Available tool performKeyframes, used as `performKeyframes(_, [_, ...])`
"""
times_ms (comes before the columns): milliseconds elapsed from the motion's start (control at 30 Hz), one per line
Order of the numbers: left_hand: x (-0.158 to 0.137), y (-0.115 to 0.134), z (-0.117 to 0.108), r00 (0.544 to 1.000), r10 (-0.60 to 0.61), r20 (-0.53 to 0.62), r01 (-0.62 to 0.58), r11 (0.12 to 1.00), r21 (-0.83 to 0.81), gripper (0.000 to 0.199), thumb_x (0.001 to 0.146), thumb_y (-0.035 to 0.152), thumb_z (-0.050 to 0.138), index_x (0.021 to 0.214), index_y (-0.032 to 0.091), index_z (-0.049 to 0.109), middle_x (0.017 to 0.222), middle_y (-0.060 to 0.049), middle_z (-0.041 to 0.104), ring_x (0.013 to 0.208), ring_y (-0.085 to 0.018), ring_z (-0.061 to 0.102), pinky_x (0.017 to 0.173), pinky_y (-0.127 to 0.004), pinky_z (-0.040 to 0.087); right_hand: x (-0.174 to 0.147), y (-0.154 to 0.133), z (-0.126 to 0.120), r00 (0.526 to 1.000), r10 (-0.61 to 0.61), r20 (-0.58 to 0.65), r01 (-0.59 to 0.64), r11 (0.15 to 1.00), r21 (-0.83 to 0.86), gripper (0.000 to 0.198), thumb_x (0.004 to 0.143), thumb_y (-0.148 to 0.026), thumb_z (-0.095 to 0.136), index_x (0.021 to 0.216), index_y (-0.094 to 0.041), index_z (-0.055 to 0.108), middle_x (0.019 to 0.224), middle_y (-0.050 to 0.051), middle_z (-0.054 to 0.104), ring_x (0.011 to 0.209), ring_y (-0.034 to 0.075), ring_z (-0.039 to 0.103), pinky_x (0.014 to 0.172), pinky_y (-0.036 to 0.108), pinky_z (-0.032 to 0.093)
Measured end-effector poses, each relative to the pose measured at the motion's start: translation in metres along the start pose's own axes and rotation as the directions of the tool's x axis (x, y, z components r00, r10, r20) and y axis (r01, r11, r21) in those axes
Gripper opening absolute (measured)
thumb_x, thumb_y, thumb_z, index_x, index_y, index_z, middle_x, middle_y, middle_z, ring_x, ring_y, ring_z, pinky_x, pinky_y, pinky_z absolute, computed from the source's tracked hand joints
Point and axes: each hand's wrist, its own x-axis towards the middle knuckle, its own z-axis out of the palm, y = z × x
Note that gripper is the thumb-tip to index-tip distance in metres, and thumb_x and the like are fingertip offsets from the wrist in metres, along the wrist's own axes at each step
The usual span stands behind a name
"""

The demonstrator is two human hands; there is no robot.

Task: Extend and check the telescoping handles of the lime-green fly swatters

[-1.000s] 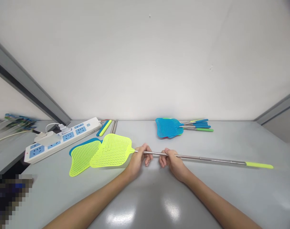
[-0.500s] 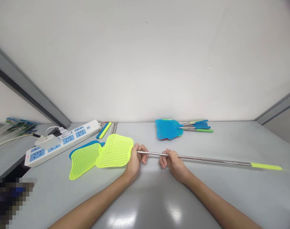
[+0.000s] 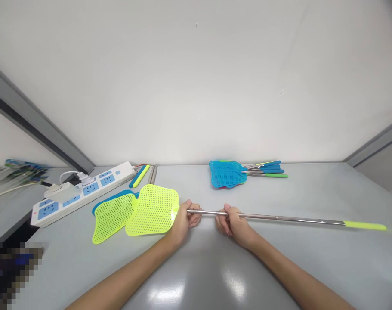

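A yellow-green fly swatter [image 3: 154,209] with an extended metal rod lies across both my hands, its perforated head at the left and its yellow grip far to the right. My left hand [image 3: 184,221] is closed round the rod where it meets the head. Further along, my right hand [image 3: 233,224] grips the thin metal section between thumb and fingers. To the left, partly under the held head, lie another yellow-green swatter head [image 3: 113,217] and a blue swatter head [image 3: 113,197], the blue one mostly covered.
A white power strip [image 3: 100,189] with plugs lies at the left. Beside it are a blue and a yellow handle sleeve [image 3: 140,175] and some metal rods [image 3: 153,174]. A stack of finished-looking swatters [image 3: 226,174], blue on top, rests near the wall. Blurred plastic packets [image 3: 21,172] sit far left.
The swatter's head has tipped and dropped slightly, and its grip end has shifted a little to the right. The fingers of my left hand have curled in more; both hands keep their hold.
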Motion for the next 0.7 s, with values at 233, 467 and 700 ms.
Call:
performKeyframes(233, [-0.004,0.000,0.005,0.996,-0.082,0.019,0.080,0.993,0.085,0.043,0.078,0.040,0.025,0.041,0.019,0.023,0.039,0.006,0.016,0.036,-0.007,0.015,0.040,-0.025,0.010,-0.005,-0.003,0.000,0.999,0.004,0.040,0.006,0.963,-0.269,0.056,0.086,-0.039,0.019,0.038,-0.018,0.039,0.035,-0.002,0.031,0.039,0.010,0.034,0.044,0.024,0.026])
performKeyframes(467, [-0.013,-0.003,0.011,0.999,-0.043,-0.004,0.043,0.970,0.238,0.044,0.081,0.040,0.021,0.042,0.019,0.025,0.039,0.004,0.019,0.039,-0.008,0.018,0.042,-0.026,0.014,-0.005,-0.005,-0.001,0.996,0.017,0.087,0.012,0.950,-0.313,0.057,0.086,-0.041,0.016,0.041,-0.017,0.043,0.037,-0.002,0.034,0.039,0.009,0.035,0.044,0.023,0.029])
performKeyframes(700, [-0.019,0.001,0.015,0.999,-0.036,-0.036,0.048,0.914,0.404,0.044,0.082,0.040,0.017,0.044,0.019,0.023,0.041,0.004,0.018,0.042,-0.010,0.019,0.045,-0.027,0.016,-0.004,-0.004,-0.002,0.995,0.014,0.102,0.019,0.947,-0.320,0.058,0.085,-0.043,0.015,0.043,-0.017,0.044,0.039,-0.002,0.036,0.040,0.009,0.037,0.046,0.023,0.031])
